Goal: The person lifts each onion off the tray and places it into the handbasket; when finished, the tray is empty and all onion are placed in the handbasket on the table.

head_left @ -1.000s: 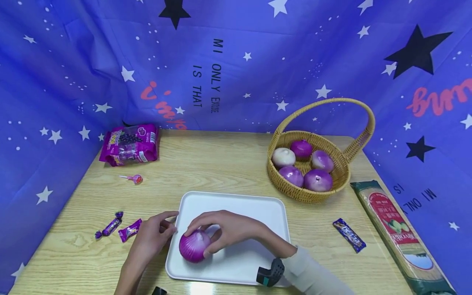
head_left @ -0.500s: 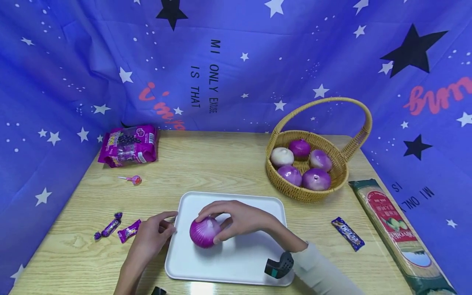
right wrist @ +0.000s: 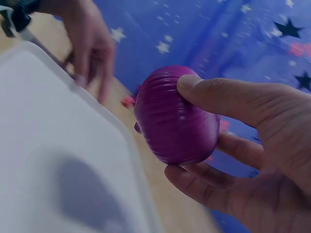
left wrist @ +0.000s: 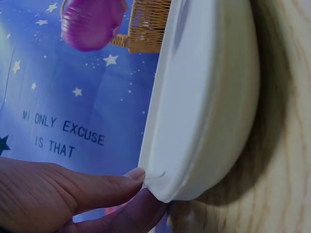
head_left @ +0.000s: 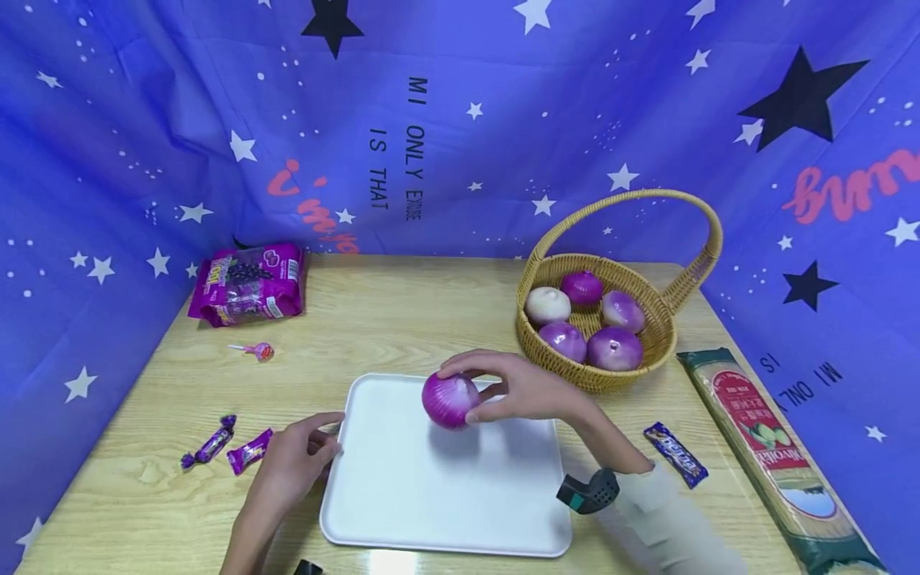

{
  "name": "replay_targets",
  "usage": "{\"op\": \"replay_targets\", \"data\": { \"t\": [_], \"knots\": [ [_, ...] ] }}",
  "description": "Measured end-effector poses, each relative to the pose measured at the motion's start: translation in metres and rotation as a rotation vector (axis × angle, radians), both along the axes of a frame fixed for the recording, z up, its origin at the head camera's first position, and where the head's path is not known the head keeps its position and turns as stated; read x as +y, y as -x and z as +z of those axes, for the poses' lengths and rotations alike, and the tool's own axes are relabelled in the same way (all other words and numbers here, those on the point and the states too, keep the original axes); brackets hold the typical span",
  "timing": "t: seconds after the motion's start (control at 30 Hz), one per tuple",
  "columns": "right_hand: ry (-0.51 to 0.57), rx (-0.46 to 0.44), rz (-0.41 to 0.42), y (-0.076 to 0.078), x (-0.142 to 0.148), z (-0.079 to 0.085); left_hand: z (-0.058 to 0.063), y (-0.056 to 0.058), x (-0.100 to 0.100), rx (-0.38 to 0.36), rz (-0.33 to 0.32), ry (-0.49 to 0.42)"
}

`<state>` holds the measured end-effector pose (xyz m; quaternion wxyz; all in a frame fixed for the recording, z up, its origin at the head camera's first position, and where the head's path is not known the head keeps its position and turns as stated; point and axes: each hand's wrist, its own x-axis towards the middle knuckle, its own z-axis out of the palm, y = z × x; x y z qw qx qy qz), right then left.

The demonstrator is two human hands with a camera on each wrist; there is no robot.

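My right hand grips a purple onion between thumb and fingers, above the far part of a white tray. The right wrist view shows the thumb on one side of the onion and fingertips curled under the other, with a shadow on the tray below. At the tray's left rim is my left hand. In the left wrist view, its thumb and a finger pinch the edge of the tray. A wicker basket with several onions stands beyond my right hand.
At the left lie two wrapped candies, a lollipop and a purple candy bag. To the right are a blue snack bar and a long noodle pack. The basket's tall handle arches up.
My right hand has lifted the onion from the tray's left part and carried it up, right and away towards the basket. My left hand has stayed at the tray's rim.
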<state>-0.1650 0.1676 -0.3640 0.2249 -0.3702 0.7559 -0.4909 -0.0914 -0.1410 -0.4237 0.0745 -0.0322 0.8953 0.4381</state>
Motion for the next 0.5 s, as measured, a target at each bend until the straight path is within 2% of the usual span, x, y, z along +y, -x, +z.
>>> {"op": "replay_targets", "data": {
  "t": [0.13,0.27,0.37,0.5],
  "knots": [
    [-0.012,0.007,-0.106,0.002,0.024,0.023,-0.001,0.000,0.001,-0.002,0.001,0.003],
    [-0.070,0.036,-0.212,0.010,0.050,0.036,-0.003,0.000,0.000,0.000,0.004,-0.009],
    [-0.117,0.072,-0.281,0.020,0.073,0.038,-0.005,0.001,-0.002,0.005,0.002,-0.017],
    [-0.225,0.121,-0.419,0.032,0.104,0.038,-0.009,0.002,-0.003,0.020,-0.008,-0.014]
  ]
}}
